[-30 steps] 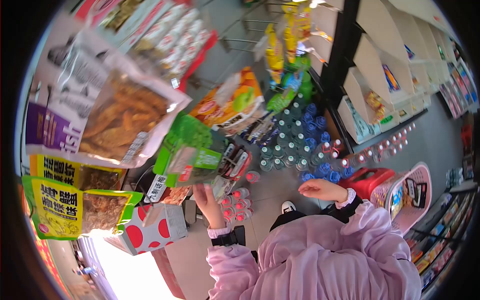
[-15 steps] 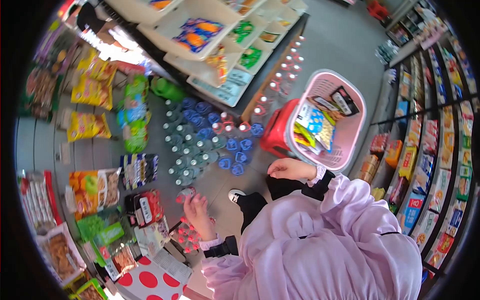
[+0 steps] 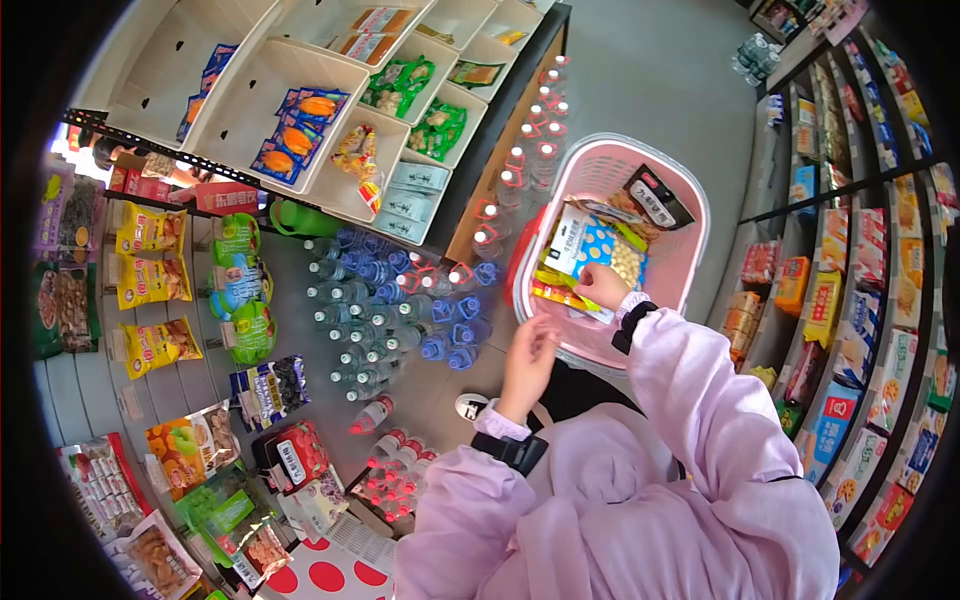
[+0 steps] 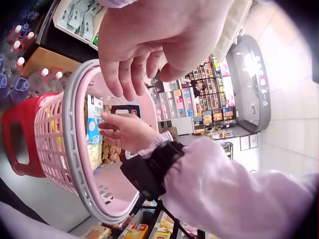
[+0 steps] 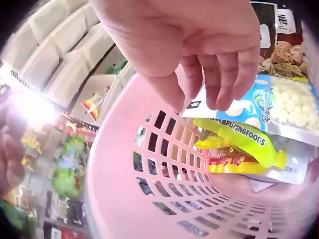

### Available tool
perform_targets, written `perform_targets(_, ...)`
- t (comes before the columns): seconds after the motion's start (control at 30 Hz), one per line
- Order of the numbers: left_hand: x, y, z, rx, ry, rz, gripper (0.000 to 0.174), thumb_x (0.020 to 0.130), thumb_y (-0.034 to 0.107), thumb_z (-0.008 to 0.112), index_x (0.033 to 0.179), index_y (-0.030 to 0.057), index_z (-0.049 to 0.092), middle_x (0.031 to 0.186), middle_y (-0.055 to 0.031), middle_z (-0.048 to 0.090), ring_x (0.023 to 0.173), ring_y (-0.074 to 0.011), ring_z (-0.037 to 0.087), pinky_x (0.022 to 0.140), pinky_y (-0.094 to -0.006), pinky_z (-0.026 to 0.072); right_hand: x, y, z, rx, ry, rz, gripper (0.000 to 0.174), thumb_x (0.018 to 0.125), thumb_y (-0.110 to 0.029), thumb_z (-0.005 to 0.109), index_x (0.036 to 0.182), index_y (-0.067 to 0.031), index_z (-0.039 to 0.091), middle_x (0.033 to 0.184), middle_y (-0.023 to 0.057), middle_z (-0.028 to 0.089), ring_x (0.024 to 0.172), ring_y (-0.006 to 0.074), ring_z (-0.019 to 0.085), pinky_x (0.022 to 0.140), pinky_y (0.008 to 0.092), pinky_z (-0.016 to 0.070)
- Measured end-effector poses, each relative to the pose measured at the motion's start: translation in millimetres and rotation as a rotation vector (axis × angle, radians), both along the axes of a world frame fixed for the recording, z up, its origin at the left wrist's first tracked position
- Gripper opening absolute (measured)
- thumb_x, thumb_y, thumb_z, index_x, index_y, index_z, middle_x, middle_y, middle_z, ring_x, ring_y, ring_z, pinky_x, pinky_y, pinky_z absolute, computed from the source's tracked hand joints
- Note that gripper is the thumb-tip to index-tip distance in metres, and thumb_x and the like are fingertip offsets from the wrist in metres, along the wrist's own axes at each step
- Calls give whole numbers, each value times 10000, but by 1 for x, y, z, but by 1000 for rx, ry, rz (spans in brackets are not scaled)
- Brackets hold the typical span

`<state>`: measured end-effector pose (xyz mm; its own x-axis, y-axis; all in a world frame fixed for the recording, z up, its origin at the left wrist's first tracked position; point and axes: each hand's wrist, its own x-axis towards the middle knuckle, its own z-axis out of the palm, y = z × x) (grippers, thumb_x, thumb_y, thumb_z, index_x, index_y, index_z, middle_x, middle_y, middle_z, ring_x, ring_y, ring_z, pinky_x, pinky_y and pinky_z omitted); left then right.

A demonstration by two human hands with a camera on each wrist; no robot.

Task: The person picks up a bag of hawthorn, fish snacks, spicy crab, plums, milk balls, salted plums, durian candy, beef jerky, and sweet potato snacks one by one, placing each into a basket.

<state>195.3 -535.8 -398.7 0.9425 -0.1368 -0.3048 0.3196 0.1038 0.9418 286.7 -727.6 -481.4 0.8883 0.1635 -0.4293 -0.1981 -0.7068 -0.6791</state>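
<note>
My right hand (image 3: pixel 603 288) is over the pink basket (image 3: pixel 685 255), fingers bent loosely, beside a blue-and-white snack packet (image 3: pixel 600 250). In the right wrist view its fingertips hang at the edge of that packet (image 5: pixel 291 104); whether they touch it I cannot tell. Under it lie yellow-green packets (image 5: pixel 244 142). A black-labelled packet (image 3: pixel 657 200) leans at the basket's far side. Just outside the near left rim, my left hand (image 3: pixel 530 365) hovers with relaxed fingers and holds nothing. The left wrist view has this hand (image 4: pixel 159 45) above the basket's rim (image 4: pixel 79 149).
A red container (image 4: pixel 25 134) stands against the basket. Bottles (image 3: pixel 370 310) crowd the floor to the left, below bins of snacks (image 3: pixel 290 110). Hanging snack bags (image 3: pixel 155 280) line the left side, packed shelves (image 3: pixel 850 320) the right. A dotted box (image 3: pixel 325 575) is at the bottom.
The view has swung from the hanging snacks towards the basket. My right hand has moved from beside the basket to over its packets; my left hand has come across, close to the rim.
</note>
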Motion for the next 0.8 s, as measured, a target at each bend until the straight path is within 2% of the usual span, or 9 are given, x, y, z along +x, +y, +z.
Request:
perform_targets(0.07, 1, -6, 0, 9, 42, -13, 286, 868, 75, 487, 1139, 13, 420, 959, -88, 557, 860, -142, 558, 774, -258, 447, 13, 14, -1, -188, -50, 97, 214, 682, -213, 622, 776, -27, 571, 771, 155, 596, 750, 322, 585, 638, 401, 472)
perform_targets(0.17, -2, -10, -10, 3, 55, 7, 277, 870, 60, 474, 1136, 3, 425, 961, -93, 554, 864, -152, 560, 790, -267, 450, 17, 33, -24, -422, -156, 164, 249, 671, -220, 628, 828, -35, 572, 806, 152, 597, 780, 304, 596, 631, 409, 479)
perform_targets(0.3, -5, -2, -14, -26, 116, 20, 258, 879, 63, 449, 1129, -1, 433, 936, -86, 561, 863, -149, 559, 793, -266, 450, 30, 46, -46, -708, -222, 293, 178, 726, -190, 545, 847, -65, 586, 810, 115, 611, 770, 253, 621, 577, 395, 487)
perform_targets(0.33, -8, 1, -14, -34, 129, 31, 253, 881, 65, 444, 1125, -1, 437, 931, -85, 563, 858, -147, 558, 787, -264, 451, 37, 46, -48, -697, -125, 307, 320, 649, -257, 679, 869, -48, 577, 852, 130, 611, 770, 287, 607, 615, 388, 488)
perform_targets(0.43, -19, 12, -12, 8, 155, 12, 237, 882, 67, 438, 1108, -1, 452, 915, -82, 567, 830, -140, 555, 767, -259, 452, 42, 41, -49, -636, -158, 301, 173, 701, -214, 547, 728, -55, 608, 737, 127, 621, 692, 278, 612, 584, 407, 474)
perform_targets(0.63, -29, 17, -20, 106, 163, -32, 227, 844, 57, 465, 1068, 31, 490, 861, -64, 572, 757, -114, 561, 689, -247, 469, 36, 12, -21, -447, -273, 338, 162, 719, -194, 517, 734, -47, 583, 716, 160, 598, 674, 334, 586, 598, 448, 458)
perform_targets(0.7, -24, 11, -19, 281, 125, -148, 237, 825, 79, 482, 1058, 37, 503, 817, -78, 585, 730, -132, 576, 667, -264, 469, 27, -3, -6, -395, -358, 251, 163, 744, -183, 516, 775, -33, 570, 716, 174, 585, 676, 351, 572, 591, 435, 451)
perform_targets(0.77, -17, 3, 1, 329, 10, -132, 263, 815, 117, 495, 1063, 32, 502, 800, -115, 591, 704, -185, 591, 658, -292, 465, 15, -16, 24, -273, -404, 116, 160, 756, -161, 528, 800, -10, 551, 694, 195, 564, 662, 364, 556, 574, 417, 436)
perform_targets(0.8, -11, 1, 10, 341, 1, -183, 298, 805, 138, 502, 1080, 24, 492, 844, -154, 586, 740, -251, 592, 674, -317, 459, 10, -20, 46, -176, -416, 72, 156, 763, -153, 527, 786, 0, 541, 693, 198, 558, 638, 358, 549, 560, 407, 427)
